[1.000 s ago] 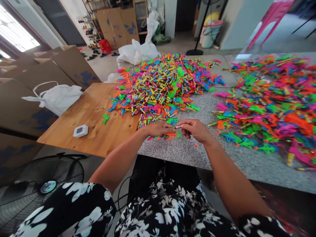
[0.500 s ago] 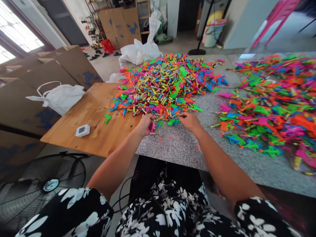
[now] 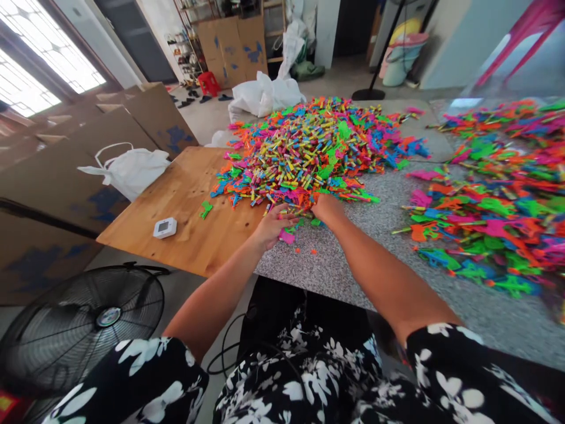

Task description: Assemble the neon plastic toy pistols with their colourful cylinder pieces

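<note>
A large heap of small colourful plastic toy guns and short striped tubes point(image 3: 300, 150) covers the middle of the table. My left hand point(image 3: 272, 228) is at the heap's near edge, its fingers stretched out to the right over some loose pieces. A pink plastic piece point(image 3: 286, 237) shows just below those fingers; whether they touch it I cannot tell. Right of it, my right hand point(image 3: 327, 208) reaches into the front of the heap. Its fingertips are hidden, and so is anything in them. Between the hands lie small green pieces point(image 3: 315, 222).
Two orange bits point(image 3: 313, 252) lie on the speckled tabletop point(image 3: 300, 271). A second spread of toy guns point(image 3: 489, 224) is at the right. On the wooden board point(image 3: 194, 235) are a white device point(image 3: 165, 228) and a green piece point(image 3: 206, 208). A fan point(image 3: 106, 318) stands lower left.
My left fingers have straightened, and the pink piece now shows below them. My right hand has moved left and forward into the heap's edge. The whole view has shifted slightly.
</note>
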`<state>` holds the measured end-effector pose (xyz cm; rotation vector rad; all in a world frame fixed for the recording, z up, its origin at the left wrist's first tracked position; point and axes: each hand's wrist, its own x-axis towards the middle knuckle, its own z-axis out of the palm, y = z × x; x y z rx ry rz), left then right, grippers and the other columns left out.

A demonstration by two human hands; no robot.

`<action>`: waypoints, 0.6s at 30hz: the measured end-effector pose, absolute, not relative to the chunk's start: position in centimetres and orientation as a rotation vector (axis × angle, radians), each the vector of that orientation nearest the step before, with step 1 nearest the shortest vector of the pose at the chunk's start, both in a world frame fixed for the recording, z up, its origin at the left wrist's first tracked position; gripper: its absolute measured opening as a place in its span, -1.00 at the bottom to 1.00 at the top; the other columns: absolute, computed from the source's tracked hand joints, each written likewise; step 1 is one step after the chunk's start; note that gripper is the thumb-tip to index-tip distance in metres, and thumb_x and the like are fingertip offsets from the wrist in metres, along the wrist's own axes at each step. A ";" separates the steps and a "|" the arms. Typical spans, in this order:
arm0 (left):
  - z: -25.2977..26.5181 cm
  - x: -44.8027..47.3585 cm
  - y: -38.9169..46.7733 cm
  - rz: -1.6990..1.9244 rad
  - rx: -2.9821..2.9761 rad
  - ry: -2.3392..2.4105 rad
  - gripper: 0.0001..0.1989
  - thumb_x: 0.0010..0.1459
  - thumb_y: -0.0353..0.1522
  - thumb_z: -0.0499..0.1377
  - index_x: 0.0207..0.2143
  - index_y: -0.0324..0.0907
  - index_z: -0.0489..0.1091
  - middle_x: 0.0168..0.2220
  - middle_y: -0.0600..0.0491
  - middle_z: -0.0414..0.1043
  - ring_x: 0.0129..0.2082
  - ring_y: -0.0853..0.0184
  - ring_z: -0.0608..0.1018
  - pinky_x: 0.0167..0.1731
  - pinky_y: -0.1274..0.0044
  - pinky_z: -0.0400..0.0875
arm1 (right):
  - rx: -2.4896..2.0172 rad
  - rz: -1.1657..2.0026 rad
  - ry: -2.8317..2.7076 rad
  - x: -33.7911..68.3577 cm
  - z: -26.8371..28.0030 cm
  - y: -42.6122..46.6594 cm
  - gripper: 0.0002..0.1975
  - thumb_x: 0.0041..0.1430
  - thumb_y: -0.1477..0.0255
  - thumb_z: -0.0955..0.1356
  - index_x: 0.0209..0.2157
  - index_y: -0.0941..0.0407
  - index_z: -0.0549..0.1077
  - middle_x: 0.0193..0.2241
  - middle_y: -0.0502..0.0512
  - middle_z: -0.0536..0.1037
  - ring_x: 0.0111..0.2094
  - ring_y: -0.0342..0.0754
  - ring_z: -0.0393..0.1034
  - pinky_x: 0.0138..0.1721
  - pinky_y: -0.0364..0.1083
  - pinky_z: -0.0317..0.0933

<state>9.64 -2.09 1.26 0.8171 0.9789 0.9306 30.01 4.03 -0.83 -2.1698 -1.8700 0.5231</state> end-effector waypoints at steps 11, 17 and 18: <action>2.7 11.6 -2.5 1.206 0.717 0.794 -0.43 0.37 -0.36 0.22 0.38 -0.06 0.22 0.20 -0.12 0.54 0.11 0.12 0.64 0.12 0.21 0.53 | -1.251 1.214 -1.104 27.8 0.8 -8.6 -0.79 0.18 0.25 0.39 -0.21 0.04 0.41 -0.43 -0.03 0.59 -0.61 -0.16 0.29 -0.59 -0.15 0.21; 2.9 14.2 -2.9 1.251 0.703 0.884 -0.62 0.48 -0.25 0.08 0.29 0.00 0.29 0.22 -0.04 0.53 0.05 0.20 0.65 -0.06 0.36 0.59 | -1.155 1.333 -0.920 25.0 -0.2 -12.0 -0.75 0.12 0.20 0.45 -0.25 0.03 0.44 -0.54 -0.11 0.50 -0.65 -0.19 0.24 -0.66 -0.19 0.17; 2.8 14.4 -3.0 1.232 0.709 0.891 -0.65 0.47 -0.25 0.10 0.25 -0.02 0.32 0.19 -0.04 0.55 0.04 0.21 0.65 -0.06 0.38 0.58 | -1.154 1.306 -0.887 25.1 -0.4 -11.7 -0.74 0.12 0.18 0.45 -0.26 0.02 0.44 -0.54 -0.12 0.49 -0.65 -0.19 0.24 -0.66 -0.19 0.18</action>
